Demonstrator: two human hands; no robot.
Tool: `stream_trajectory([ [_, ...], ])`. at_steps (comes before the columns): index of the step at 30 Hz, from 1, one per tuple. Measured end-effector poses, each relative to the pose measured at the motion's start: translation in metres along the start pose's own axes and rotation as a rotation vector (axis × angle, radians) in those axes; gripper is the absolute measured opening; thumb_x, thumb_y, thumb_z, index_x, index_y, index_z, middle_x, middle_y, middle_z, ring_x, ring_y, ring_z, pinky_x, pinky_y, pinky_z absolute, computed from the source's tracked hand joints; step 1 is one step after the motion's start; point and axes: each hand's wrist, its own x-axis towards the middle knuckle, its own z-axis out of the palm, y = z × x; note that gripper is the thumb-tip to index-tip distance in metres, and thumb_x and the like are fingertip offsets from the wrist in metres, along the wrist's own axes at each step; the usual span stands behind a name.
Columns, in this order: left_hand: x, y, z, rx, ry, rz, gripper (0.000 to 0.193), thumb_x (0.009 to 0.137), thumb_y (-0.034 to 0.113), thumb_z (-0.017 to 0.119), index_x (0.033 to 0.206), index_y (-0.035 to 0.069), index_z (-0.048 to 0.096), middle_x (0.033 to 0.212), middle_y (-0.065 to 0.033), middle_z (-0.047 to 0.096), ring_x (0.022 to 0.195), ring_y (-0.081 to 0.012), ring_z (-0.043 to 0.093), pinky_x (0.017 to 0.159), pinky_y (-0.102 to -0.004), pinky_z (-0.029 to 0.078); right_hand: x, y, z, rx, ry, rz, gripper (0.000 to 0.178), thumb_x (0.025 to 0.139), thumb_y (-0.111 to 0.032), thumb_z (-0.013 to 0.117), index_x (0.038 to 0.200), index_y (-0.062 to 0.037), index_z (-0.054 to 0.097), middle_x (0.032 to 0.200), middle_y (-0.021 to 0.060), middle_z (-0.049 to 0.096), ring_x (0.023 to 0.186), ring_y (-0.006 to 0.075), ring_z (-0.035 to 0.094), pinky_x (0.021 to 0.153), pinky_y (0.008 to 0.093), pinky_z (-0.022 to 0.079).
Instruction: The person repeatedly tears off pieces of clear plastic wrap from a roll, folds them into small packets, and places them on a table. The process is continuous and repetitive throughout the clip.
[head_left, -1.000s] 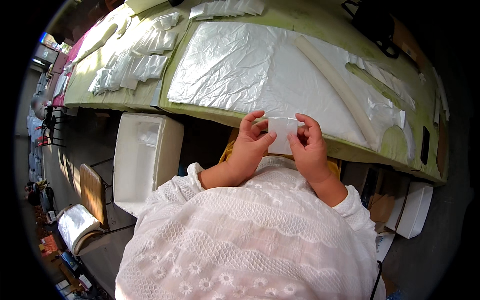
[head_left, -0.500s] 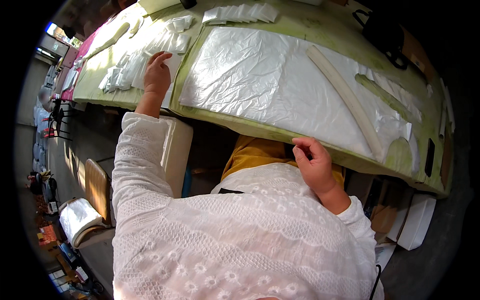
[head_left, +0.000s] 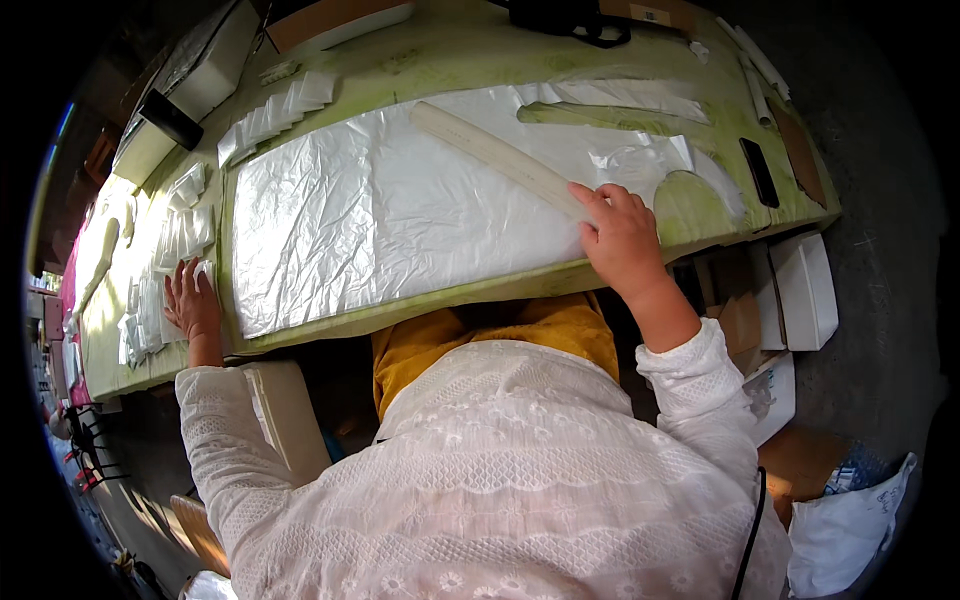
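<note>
My right hand (head_left: 625,238) is at the near end of a long off-white slat (head_left: 495,155), thumb and index finger on either side of it. The slat lies slantwise on a wide stack of clear plastic sheeting (head_left: 310,215), wrinkled on its left half. At the left, my left hand (head_left: 193,308) lies with its fingers spread on several folded plastic packets (head_left: 148,315); nothing shows in its grasp.
Another row of folded packets (head_left: 275,117) lies beyond the sheeting. A black phone (head_left: 759,172) rests on the right of the green-covered table (head_left: 400,68). A dark cylinder (head_left: 170,118) stands at the far left. White boxes (head_left: 803,290) stand below the table's right end.
My view has turned to the right. My right hand has moved from above my lap onto the slat's near end. My left hand's fingers have spread out over the packets.
</note>
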Motion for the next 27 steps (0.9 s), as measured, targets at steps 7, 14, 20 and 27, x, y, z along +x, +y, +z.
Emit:
stream_trajectory([
  [7, -0.044, 0.14, -0.074, -0.699, 0.033, 0.472, 0.037, 0.099, 0.017, 0.067, 0.135, 0.016, 0.062, 0.147, -0.0059, 0.058, 0.147, -0.0342, 0.039, 0.119, -0.0469, 0.033, -0.036, -0.06, -0.013, 0.533, -0.277, 0.158, 0.066, 0.088, -0.025, 0.072, 0.148, -0.0103, 0.046, 0.128, 0.0166, 0.054, 0.106, 0.0365, 0.063, 0.093, 0.0437, 0.054],
  [14, -0.138, 0.304, -0.152, -1.208, -0.373, 0.881, 0.048, 0.097, 0.029, 0.07, 0.141, 0.012, 0.06, 0.155, -0.0187, 0.046, 0.145, -0.0397, 0.04, 0.119, -0.0485, 0.034, -0.029, -0.037, 0.007, 0.531, 0.085, 0.135, 0.061, 0.087, -0.028, 0.079, 0.14, -0.0108, 0.056, 0.143, 0.0236, 0.044, 0.124, 0.0415, 0.052, 0.103, 0.0471, 0.048],
  [20, -0.163, 0.366, -0.167, -1.05, -0.514, 0.985, 0.054, 0.093, 0.045, 0.071, 0.139, 0.018, 0.062, 0.164, -0.0248, 0.027, 0.143, -0.043, 0.043, 0.119, -0.0593, 0.028, 0.007, 0.089, 0.017, 0.018, 0.24, 0.303, 0.058, 0.086, -0.031, 0.078, 0.139, -0.0151, 0.06, 0.15, 0.0262, 0.044, 0.138, 0.0461, 0.04, 0.115, 0.0512, 0.034],
  [27, -0.163, 0.377, -0.154, -1.091, -0.428, 1.034, 0.058, 0.09, 0.048, 0.073, 0.14, 0.019, 0.062, 0.165, -0.0247, 0.025, 0.143, -0.0421, 0.042, 0.119, -0.0575, 0.029, 0.045, 0.088, 0.029, 0.325, 0.057, 0.201, 0.072, 0.085, -0.035, 0.076, 0.147, -0.008, 0.051, 0.153, 0.0148, 0.048, 0.144, 0.0389, 0.037, 0.117, 0.054, 0.03],
])
